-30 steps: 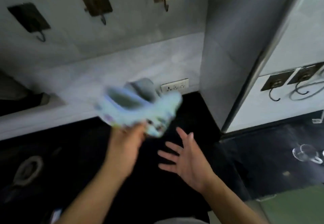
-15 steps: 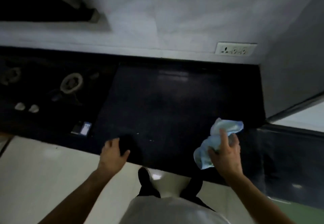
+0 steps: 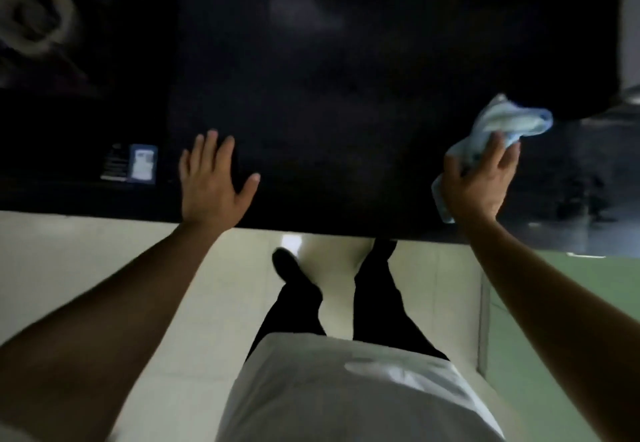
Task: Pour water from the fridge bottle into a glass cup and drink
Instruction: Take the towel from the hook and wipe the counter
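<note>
While I look straight down past my white shirt point(image 3: 353, 393), my left hand point(image 3: 211, 185) is spread wide and empty over the dark worktop point(image 3: 346, 95) near its front edge, and my right hand point(image 3: 479, 185), at centre right, grips a crumpled light-blue cloth point(image 3: 502, 123). Neither bottle nor cup shows.

light blue and white cloth point(image 3: 498, 126), black counter point(image 3: 346, 95), cream floor point(image 3: 69, 251), green floor strip at right point(image 3: 571, 275), white shirt point(image 3: 346, 389), black trousers point(image 3: 377, 303).
</note>
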Demonstrator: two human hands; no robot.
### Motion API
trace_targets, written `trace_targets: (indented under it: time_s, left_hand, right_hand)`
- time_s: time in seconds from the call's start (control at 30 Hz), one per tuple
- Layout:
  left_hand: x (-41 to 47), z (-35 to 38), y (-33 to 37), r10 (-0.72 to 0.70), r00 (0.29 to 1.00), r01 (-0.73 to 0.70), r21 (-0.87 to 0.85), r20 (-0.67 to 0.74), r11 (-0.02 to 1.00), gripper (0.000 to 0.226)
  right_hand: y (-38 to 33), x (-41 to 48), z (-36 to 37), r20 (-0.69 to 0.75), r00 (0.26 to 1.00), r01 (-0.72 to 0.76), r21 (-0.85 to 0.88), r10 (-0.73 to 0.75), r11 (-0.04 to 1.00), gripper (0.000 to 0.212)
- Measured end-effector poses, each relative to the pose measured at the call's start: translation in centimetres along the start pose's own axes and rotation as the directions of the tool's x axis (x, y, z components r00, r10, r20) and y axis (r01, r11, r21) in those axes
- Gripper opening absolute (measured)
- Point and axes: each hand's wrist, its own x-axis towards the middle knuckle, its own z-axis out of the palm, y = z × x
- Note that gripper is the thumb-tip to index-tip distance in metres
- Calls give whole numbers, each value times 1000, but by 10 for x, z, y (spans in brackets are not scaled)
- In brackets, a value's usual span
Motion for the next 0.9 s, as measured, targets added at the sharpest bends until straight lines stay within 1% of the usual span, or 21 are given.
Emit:
trace_targets:
  time_s: [0.03, 0.07, 0.1, 0.13, 0.17, 0.2, 0.23, 0.27, 0.33, 0.43, 0.47, 0.5, 0.57, 0.67, 0.7, 0.73, 0.77, 0.8, 0.83, 0.87, 0.9]
  left_hand:
    - [0, 0, -2, -2, 1000, 2, -5, -3, 1000, 72]
    - [0, 0, -3, -8, 1000, 8, -9, -9, 1000, 70]
    - [1, 0, -4, -16, 1000, 16, -13, -6, 1000, 69]
    - [2, 0, -3, -20, 1000, 20, -17, 3, 1000, 68]
    - [2, -1, -2, -25, 1000, 25, -19, 11, 1000, 68]
    - [2, -2, -2, -26, 1000, 26, -20, 8, 999, 67]
    - [3, -2, -2, -22, 1000, 22, -22, 3, 1000, 67]
    - [3, -1, -2, -18, 1000, 18, -22, 0, 1000, 67]
    - [3, 0, -2, -22, 1000, 22, -16, 8, 1000, 68]
    - [4, 0, -1, -44, 999, 44, -18, 4, 999, 68]
    - [4, 0, -1, -43, 999, 43, -20, -6, 999, 68]
    - [5, 0, -1, -40, 999, 40, -23, -10, 999, 68]
    - [6, 1, -1, -41, 999, 40, -32, -9, 999, 68]
    - [6, 0, 0, -54, 999, 54, -28, 0, 998, 68]
    - [6, 0, 0, -56, 998, 56, -25, 2, 998, 68]
    - [6, 0, -1, -57, 998, 57, -21, 3, 998, 68]
    - [7, -1, -2, -57, 998, 57, -16, 4, 998, 68]
    - [7, -1, -2, -55, 998, 55, -14, 5, 998, 67]
    - [7, -1, -2, -57, 998, 57, -13, 3, 998, 67]
    - [7, -2, -2, -59, 998, 59, -13, 1, 998, 67]
    - [7, -2, -2, -62, 998, 62, -10, 1, 998, 67]
  right_hand:
    - [-21, -8, 16, 13, 1000, 22, -38, -22, 999, 77]
    - [-47, -17, 30, 45, 994, 104, -64, -101, 993, 77]
    - [-75, -27, 45, 93, 972, 224, -67, -217, 972, 77]
    - [-100, -39, 57, 131, 928, 356, -37, -349, 934, 75]
    - [-124, -54, 69, 161, 864, 482, 10, -477, 876, 72]
    - [-144, -70, 80, 184, 793, 583, 52, -582, 811, 68]
    - [-160, -85, 89, 211, 730, 649, 80, -650, 756, 66]
    - [-173, -99, 94, 249, 686, 686, 92, -684, 722, 64]
    - [-186, -117, 99, 314, 639, 715, 94, -702, 693, 64]
    - [-174, -109, 100, 300, 575, 766, 127, -761, 630, 61]
    - [-166, -103, 97, 298, 568, 774, 122, -767, 621, 61]
    - [-156, -94, 92, 301, 576, 772, 105, -760, 627, 60]
    - [-133, -75, 76, 286, 631, 737, 72, -721, 673, 58]
    - [-83, -45, 44, 213, 735, 657, 10, -644, 753, 53]
    - [-65, -34, 32, 187, 778, 614, -26, -599, 789, 52]
    - [-49, -25, 20, 158, 837, 538, -61, -524, 841, 53]
    - [-36, -16, 9, 124, 903, 422, -77, -411, 903, 54]
    - [-27, -7, 0, 77, 961, 271, -67, -266, 960, 55]
    - [-24, 4, -5, 28, 994, 103, -27, -102, 994, 57]
    - [-27, 17, -8, -14, 998, -62, 32, 62, 998, 59]
    - [-37, 32, -5, -48, 979, -196, 90, 200, 977, 60]
